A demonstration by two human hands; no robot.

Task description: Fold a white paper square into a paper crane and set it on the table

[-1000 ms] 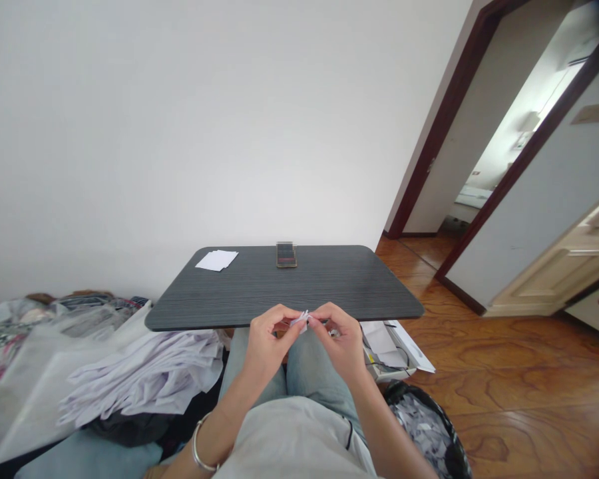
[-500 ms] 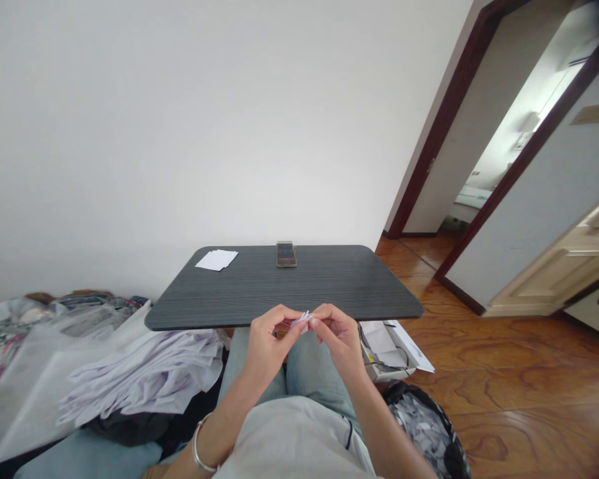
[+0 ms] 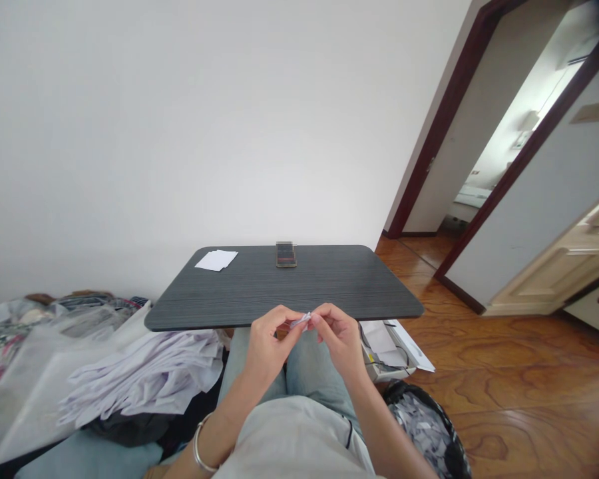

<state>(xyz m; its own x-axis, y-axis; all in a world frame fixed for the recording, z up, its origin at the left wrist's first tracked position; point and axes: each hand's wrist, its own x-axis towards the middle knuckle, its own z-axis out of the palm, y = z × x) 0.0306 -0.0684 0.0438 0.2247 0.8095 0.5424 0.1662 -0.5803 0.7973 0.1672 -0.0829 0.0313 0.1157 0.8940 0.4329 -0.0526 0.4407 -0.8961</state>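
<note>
A white wall fills the upper left of the frame. At the upper right, a dark-framed doorway opens onto a brightly lit room, and a cream panelled door stands at the right edge. A polished wooden floor spreads across the lower right.

At the centre, a dark wood-grain table stands against the wall. A small stack of white paper lies near its far left corner, and a smartphone lies face up at the middle of its far edge.

At the lower left, a heap of white sheets sits on a pale bag. Loose papers lie just right of the person's denim-clad knees, above a patterned bag.

The left hand, with a silver bangle on its wrist, and the right hand are together just in front of the table's near edge. Their fingertips pinch a small folded piece of white paper between them.
</note>
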